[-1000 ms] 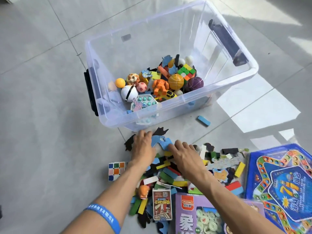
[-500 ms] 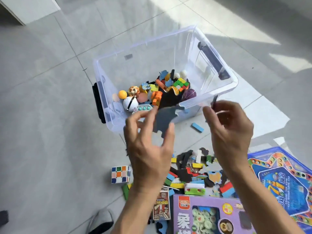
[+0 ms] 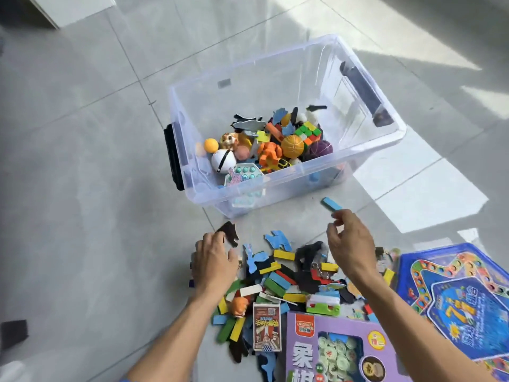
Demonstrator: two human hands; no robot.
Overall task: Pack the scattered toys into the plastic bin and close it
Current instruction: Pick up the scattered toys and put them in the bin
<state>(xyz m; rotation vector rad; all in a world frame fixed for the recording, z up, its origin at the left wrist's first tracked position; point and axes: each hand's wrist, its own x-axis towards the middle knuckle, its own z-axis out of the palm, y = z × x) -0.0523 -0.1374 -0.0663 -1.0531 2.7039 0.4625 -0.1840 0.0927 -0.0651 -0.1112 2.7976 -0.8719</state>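
bin (image 3: 355, 158): clear, lidless, part-filled | toys (image 3: 286, 274): heaped on floor beside it

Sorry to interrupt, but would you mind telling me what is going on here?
A person is clearing toys off the floor into a clear bin, which is open and partly filled. Both hands hover over the pile on the tiles: the left hand touches a black piece, and the right hand hangs empty near a blue block.
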